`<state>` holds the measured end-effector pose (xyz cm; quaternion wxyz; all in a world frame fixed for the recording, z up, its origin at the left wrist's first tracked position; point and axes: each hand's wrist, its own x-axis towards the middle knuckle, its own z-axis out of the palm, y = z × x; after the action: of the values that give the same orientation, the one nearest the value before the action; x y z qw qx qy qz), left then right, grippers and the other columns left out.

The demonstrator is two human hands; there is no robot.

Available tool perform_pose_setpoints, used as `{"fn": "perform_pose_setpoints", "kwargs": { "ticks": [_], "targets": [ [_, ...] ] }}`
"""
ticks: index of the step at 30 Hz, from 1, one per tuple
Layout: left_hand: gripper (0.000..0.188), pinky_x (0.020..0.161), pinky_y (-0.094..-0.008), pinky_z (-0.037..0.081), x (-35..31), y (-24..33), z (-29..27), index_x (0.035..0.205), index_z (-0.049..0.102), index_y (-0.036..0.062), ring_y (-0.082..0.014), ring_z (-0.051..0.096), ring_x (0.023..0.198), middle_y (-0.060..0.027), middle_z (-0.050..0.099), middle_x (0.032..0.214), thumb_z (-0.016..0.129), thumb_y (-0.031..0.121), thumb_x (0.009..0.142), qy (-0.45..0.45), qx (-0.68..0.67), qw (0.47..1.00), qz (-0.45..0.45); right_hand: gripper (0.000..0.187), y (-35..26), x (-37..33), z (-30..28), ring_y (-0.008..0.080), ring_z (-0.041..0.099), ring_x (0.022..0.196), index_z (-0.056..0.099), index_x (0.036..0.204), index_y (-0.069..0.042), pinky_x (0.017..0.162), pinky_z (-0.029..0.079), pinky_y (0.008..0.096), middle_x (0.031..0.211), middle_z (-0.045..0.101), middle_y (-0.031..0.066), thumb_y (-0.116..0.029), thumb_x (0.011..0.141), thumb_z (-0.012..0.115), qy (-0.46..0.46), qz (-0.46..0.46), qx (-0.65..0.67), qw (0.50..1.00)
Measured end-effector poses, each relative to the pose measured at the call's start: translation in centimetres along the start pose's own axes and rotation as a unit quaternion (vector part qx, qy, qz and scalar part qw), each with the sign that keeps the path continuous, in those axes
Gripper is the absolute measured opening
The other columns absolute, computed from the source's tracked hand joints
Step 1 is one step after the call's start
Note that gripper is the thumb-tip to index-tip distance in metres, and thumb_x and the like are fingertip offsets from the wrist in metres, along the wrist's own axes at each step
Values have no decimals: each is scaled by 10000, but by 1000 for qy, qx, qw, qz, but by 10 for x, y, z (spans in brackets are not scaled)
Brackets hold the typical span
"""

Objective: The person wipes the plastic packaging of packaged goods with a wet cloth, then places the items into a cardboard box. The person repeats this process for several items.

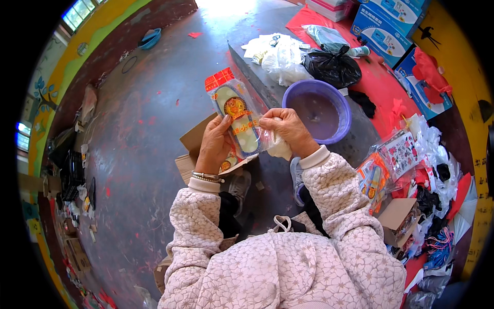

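Observation:
A clear plastic pack of insoles [249,138] with a red top is held up in front of me. My left hand [216,142] grips its left edge, thumb on the front. My right hand [289,130] is closed at the pack's right edge, with a crumpled white cloth [279,148] bunched under the fingers. Whether those fingers also pinch the plastic is hard to tell. Below the pack stands an opened cardboard box [194,140] with a similar printed pack inside, partly hidden by my left hand.
A purple basin [348,123] of murky water stands just beyond my right hand. Behind it lie a black plastic bag [337,68] and white bags [285,64]. At right are packaged goods [374,177], a small carton [399,219] and blue boxes [383,38]. My shoes [240,186] flank the box.

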<state>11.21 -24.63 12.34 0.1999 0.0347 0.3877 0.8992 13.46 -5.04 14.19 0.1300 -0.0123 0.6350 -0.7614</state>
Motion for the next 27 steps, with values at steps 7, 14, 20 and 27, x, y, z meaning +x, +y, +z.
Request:
{"fn": "perform_pose_setpoints", "kwargs": {
  "ticks": [7, 14, 20, 27],
  "targets": [
    [245, 819, -367, 523, 1, -2, -7, 1098, 488, -36, -217, 625, 896, -129, 601, 1042, 483, 132, 920, 39, -9, 998, -41, 123, 13, 9, -24, 98, 570, 581, 619, 771, -28, 545, 486, 248, 680, 605, 44, -87, 853, 548, 105, 42, 22, 993],
    [227, 765, -334, 537, -1, -20, 7, 1040, 517, -18, -200, 638, 830, -123, 614, 976, 476, 154, 898, -2, -62, 991, -119, 173, -7, -10, 32, 253, 612, 723, 585, 889, -38, 647, 480, 315, 800, 594, 99, -76, 736, 656, 139, -403, -310, 850],
    [256, 755, -302, 540, -28, -18, 21, 1080, 519, -20, -167, 642, 837, -126, 616, 1010, 513, 158, 895, -58, 33, 990, -123, 118, 2, 26, -25, 320, 608, 766, 614, 893, -78, 655, 478, 391, 853, 611, 121, -142, 795, 596, 306, -285, -470, 777],
    [332, 699, -274, 552, -16, -19, 16, 1120, 496, -26, -154, 643, 811, -109, 615, 1001, 564, 177, 866, -18, 104, 987, -118, 138, -36, 9, -42, 308, 610, 643, 612, 825, -51, 600, 478, 377, 733, 632, 148, -187, 809, 603, 417, -252, -253, 836]
  ]
}}
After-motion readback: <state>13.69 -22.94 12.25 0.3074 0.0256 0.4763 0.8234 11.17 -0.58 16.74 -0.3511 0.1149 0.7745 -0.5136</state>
